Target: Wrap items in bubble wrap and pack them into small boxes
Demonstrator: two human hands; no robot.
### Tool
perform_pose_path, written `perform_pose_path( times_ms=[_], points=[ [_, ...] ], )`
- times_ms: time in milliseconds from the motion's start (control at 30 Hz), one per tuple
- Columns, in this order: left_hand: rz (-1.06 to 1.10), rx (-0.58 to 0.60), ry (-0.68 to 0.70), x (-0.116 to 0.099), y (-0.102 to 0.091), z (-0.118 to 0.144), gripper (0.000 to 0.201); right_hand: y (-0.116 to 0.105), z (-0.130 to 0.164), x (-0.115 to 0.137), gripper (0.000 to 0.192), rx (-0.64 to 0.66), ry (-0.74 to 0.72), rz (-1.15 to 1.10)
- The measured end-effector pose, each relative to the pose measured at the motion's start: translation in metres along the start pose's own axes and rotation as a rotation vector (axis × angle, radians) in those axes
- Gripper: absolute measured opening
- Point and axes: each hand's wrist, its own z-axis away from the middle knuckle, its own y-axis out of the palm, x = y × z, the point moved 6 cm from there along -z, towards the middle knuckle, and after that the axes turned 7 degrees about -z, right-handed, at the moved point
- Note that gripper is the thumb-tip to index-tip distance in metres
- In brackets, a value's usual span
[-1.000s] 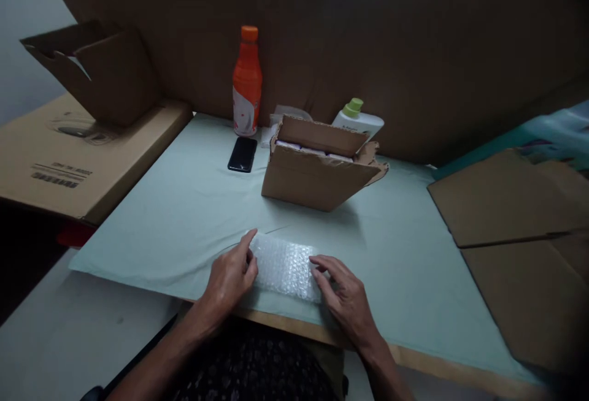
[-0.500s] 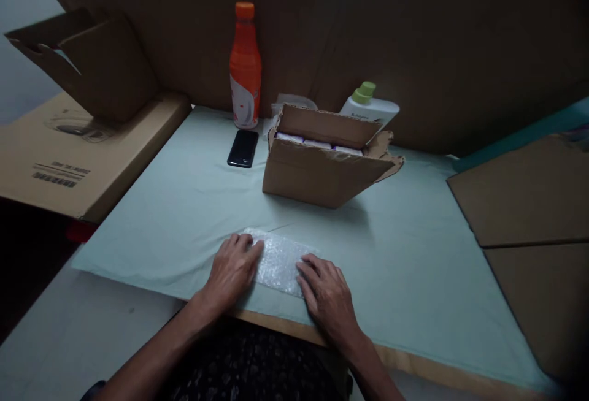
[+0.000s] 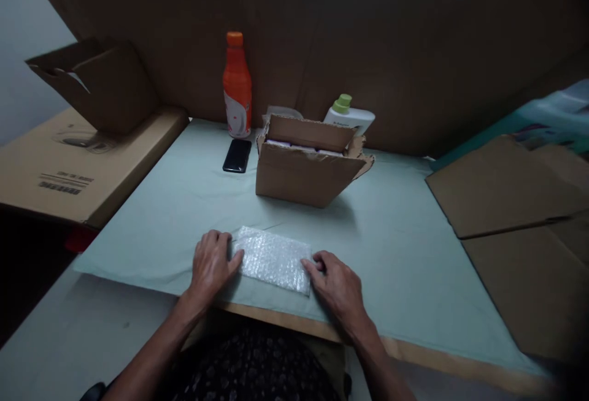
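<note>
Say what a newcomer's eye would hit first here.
Probably the bright orange bottle, upright at the back of the pale green cloth, just behind a dark phone. Next, the shiny bubble wrap near the cloth's front edge, with the left hand and right hand at its two ends. Then the open cardboard box standing beyond the bubble wrap.

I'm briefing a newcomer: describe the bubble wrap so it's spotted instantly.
On the pale green cloth, look nearer than the open cardboard box. Between the left hand and right hand lies the bubble wrap, a flat rectangle whose shiny, bubbled surface no neighbour shares.
</note>
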Motion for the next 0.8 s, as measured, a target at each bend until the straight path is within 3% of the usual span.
perform_pose_path(
  times_ms=[100,267,333,400,467,567,600,667,800],
  points=[
    [0.105,0.038,-0.018,-0.011,0.006,0.0,0.009,0.01,-0.004,0.011,0.026,-0.044,-0.015,-0.039],
    [0.272,0.069,-0.06,-0.014,0.008,0.008,0.011,0.01,0.005,0.001,0.025,-0.063,0.077,-0.342],
    [0.347,0.082,-0.069,-0.012,0.008,0.012,0.028,0.006,0.01,-0.005,0.038,-0.052,0.116,-0.462],
    [0.436,0.098,-0.048,-0.01,0.01,0.015,0.054,0.002,0.014,-0.011,0.066,-0.005,0.148,-0.539],
    [0.51,0.125,0.0,-0.011,0.013,0.018,0.067,0.001,0.017,-0.011,0.075,0.088,0.114,-0.55],
    [0.54,0.121,0.133,-0.016,0.016,0.023,0.052,0.0,0.017,0.001,0.039,0.213,-0.069,-0.451],
    [0.532,0.086,0.199,-0.02,0.013,0.023,0.045,-0.003,0.016,0.008,0.028,0.217,-0.141,-0.413],
    [0.496,-0.058,0.346,-0.03,-0.005,0.02,0.037,-0.018,0.01,0.025,0.024,0.145,-0.295,-0.343],
    [0.316,-0.567,0.518,-0.061,-0.083,-0.01,0.033,-0.087,-0.02,0.069,0.029,-0.193,-0.586,-0.153]
  ],
)
